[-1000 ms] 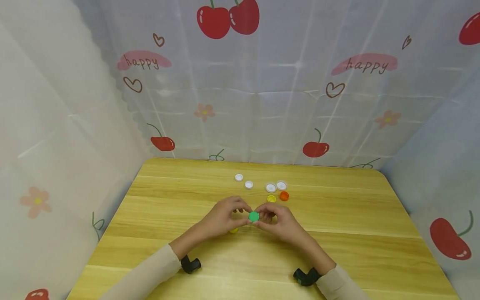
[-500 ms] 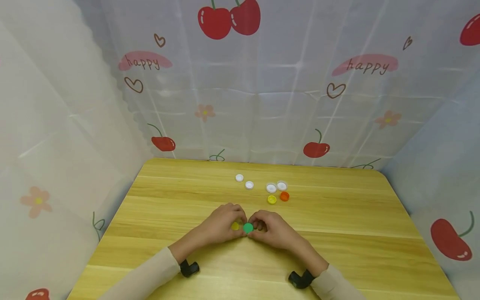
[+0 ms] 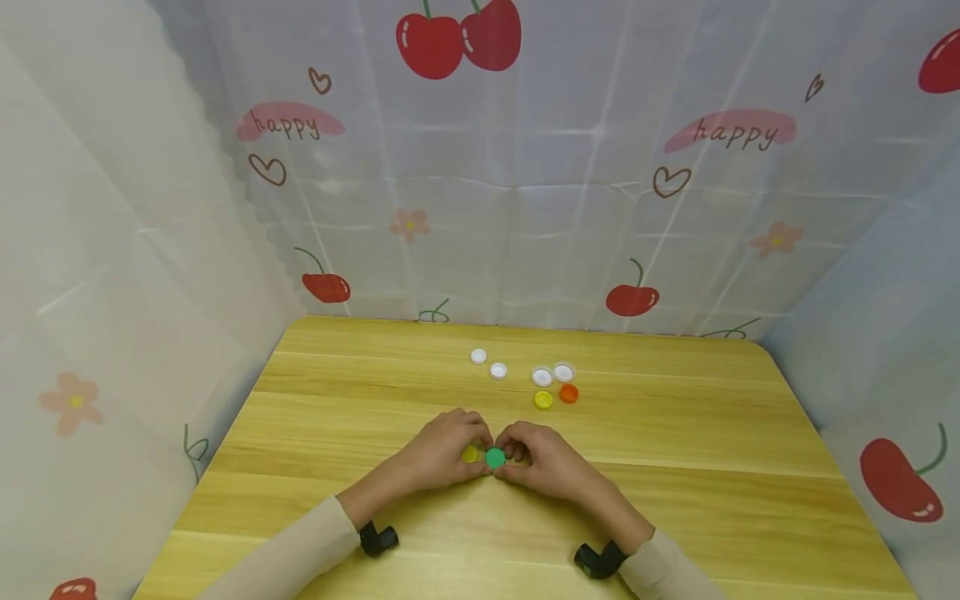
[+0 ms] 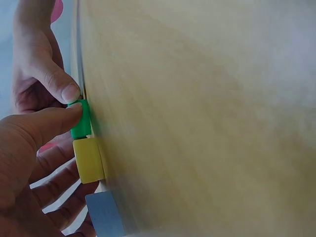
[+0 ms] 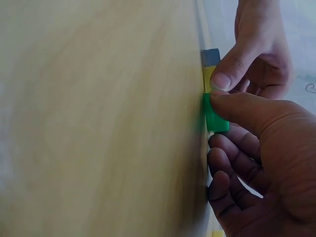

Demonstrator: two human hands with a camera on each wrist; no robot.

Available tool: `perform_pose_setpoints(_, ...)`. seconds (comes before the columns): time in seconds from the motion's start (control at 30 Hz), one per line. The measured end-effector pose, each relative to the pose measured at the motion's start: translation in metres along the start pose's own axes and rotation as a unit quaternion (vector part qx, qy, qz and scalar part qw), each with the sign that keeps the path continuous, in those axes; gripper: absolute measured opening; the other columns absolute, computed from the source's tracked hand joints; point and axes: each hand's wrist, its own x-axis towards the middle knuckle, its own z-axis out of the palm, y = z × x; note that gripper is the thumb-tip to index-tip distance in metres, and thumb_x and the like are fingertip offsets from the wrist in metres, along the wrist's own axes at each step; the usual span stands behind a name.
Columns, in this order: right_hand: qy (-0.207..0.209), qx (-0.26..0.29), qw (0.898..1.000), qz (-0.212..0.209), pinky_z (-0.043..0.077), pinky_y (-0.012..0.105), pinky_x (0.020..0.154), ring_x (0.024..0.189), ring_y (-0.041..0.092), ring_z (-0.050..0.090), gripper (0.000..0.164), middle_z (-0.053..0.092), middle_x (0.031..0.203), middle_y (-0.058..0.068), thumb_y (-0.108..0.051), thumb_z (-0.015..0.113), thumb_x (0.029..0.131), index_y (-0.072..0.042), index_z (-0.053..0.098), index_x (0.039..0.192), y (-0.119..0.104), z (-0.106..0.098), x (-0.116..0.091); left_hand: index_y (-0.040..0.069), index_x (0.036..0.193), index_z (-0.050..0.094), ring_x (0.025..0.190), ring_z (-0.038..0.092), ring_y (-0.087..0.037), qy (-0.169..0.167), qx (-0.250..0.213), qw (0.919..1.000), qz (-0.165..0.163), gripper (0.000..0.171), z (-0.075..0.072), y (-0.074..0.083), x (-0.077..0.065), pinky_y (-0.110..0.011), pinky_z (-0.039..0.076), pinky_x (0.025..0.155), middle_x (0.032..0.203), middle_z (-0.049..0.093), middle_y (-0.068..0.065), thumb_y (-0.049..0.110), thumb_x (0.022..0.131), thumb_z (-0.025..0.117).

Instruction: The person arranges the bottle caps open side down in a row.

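Note:
A green bottle cap (image 3: 495,458) sits at the table surface with its flat top up, pinched from both sides. My left hand (image 3: 441,450) holds it by thumb and fingertips, and my right hand (image 3: 551,461) pinches it from the other side. Close to the left of it, under the arch of my left hand, is a yellow cap (image 4: 89,160). Beyond that, in the left wrist view, a grey-blue cap (image 4: 105,214) continues the row; in the head view my left hand hides it.
Farther back on the wooden table (image 3: 360,367) lie white caps (image 3: 498,371), two pale-rimmed caps (image 3: 542,377), another yellow cap (image 3: 543,401) and an orange cap (image 3: 568,393), hollow sides up. A printed curtain (image 3: 510,250) stands behind the table.
Both hands have brought the green cap down and toward the body, slightly left, to the table beside the yellow cap. In the last half second they have hardly moved.

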Motion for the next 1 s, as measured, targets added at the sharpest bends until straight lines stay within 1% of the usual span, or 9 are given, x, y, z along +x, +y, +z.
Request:
perform_pose_setpoints(0.23,0.004,-0.006,1.0,0.003,0.056,0.024,0.079,0.087,0.015,0.065,0.025,0.07,0.098,-0.005,-0.026,0.087,0.094,-0.022,0.073,0.114,0.001,0.001,0.0,0.027,0.115,0.077,0.109,0.06,-0.01,0.002,-0.006,1.0,-0.001,0.027,0.002,-0.003,-0.001,-0.039,0.053,0.099,0.117,0.07,0.014,0.043,0.095,0.083)
perform_pose_setpoints(0.3,0.005,-0.005,1.0,0.005,0.056,0.024,0.079,0.088,0.015,0.064,0.029,0.071,0.099,-0.004,-0.028,0.087,0.093,-0.021,0.073,0.117,0.001,0.001,-0.001,0.026,0.117,0.077,0.112,0.061,-0.011,-0.002,-0.011,0.9999,-0.002,0.028,0.003,-0.004,-0.001,-0.039,0.054,0.101,0.119,0.07,0.013,0.043,0.096,0.083)
perform_pose_setpoints(0.4,0.005,0.003,1.0,0.011,0.056,0.025,0.08,0.089,0.014,0.065,0.039,0.072,0.101,-0.001,-0.035,0.088,0.092,-0.018,0.071,0.123,0.002,-0.002,-0.003,0.026,0.122,0.077,0.118,0.061,-0.012,-0.011,-0.018,0.9998,-0.007,0.032,0.002,-0.006,-0.002,-0.04,0.054,0.105,0.123,0.07,0.013,0.044,0.096,0.082)
perform_pose_setpoints(0.5,0.009,0.024,0.999,0.022,0.056,0.025,0.078,0.088,0.013,0.064,0.045,0.071,0.102,0.0,-0.041,0.086,0.093,-0.016,0.07,0.127,0.005,-0.009,-0.007,0.023,0.128,0.076,0.121,0.064,-0.014,-0.017,-0.043,0.9989,-0.007,0.039,-0.001,-0.006,0.001,-0.04,0.055,0.106,0.127,0.07,0.009,0.047,0.097,0.08)
perform_pose_setpoints(0.6,0.026,0.036,0.999,0.03,0.055,0.024,0.075,0.084,0.011,0.063,0.041,0.071,0.1,-0.001,-0.04,0.084,0.096,-0.015,0.071,0.126,0.012,-0.018,-0.011,0.02,0.134,0.073,0.121,0.066,-0.016,-0.019,-0.088,0.996,0.0,0.043,-0.004,-0.003,0.005,-0.039,0.056,0.105,0.13,0.071,0.005,0.046,0.099,0.078)
perform_pose_setpoints(0.73,0.065,0.048,0.995,0.05,0.055,0.024,0.072,0.08,0.01,0.063,0.032,0.072,0.096,-0.002,-0.031,0.083,0.097,-0.012,0.073,0.122,0.022,-0.03,-0.012,0.017,0.136,0.072,0.12,0.067,-0.017,-0.016,-0.156,0.9876,0.001,0.041,-0.008,0.0,0.018,-0.037,0.057,0.105,0.132,0.072,0.003,0.038,0.101,0.077)
perform_pose_setpoints(0.83,0.093,0.062,0.99,0.08,0.054,0.023,0.068,0.076,0.01,0.062,0.032,0.071,0.093,0.0,-0.026,0.083,0.096,-0.011,0.073,0.122,0.03,-0.037,-0.01,0.015,0.135,0.072,0.117,0.068,-0.015,-0.011,-0.195,0.9807,-0.003,0.038,-0.009,-0.001,0.032,-0.033,0.057,0.103,0.133,0.074,0.001,0.033,0.102,0.077)
perform_pose_setpoints(0.9,0.112,0.066,0.986,0.101,0.052,0.023,0.067,0.074,0.011,0.061,0.034,0.071,0.091,0.002,-0.024,0.084,0.096,-0.01,0.072,0.125,0.035,-0.041,-0.008,0.013,0.135,0.072,0.113,0.068,-0.014,-0.009,-0.206,0.9785,-0.005,0.037,-0.011,-0.002,0.044,-0.031,0.058,0.099,0.132,0.074,-0.002,0.031,0.102,0.076)
perform_pose_setpoints(1.0,0.14,0.063,0.981,0.122,0.051,0.023,0.067,0.072,0.011,0.059,0.037,0.069,0.089,0.003,-0.022,0.084,0.096,-0.011,0.07,0.129,0.042,-0.046,-0.006,0.013,0.135,0.072,0.108,0.069,-0.011,-0.009,-0.202,0.9793,-0.012,0.036,-0.013,-0.003,0.064,-0.027,0.059,0.094,0.127,0.075,0.0,0.031,0.104,0.074)
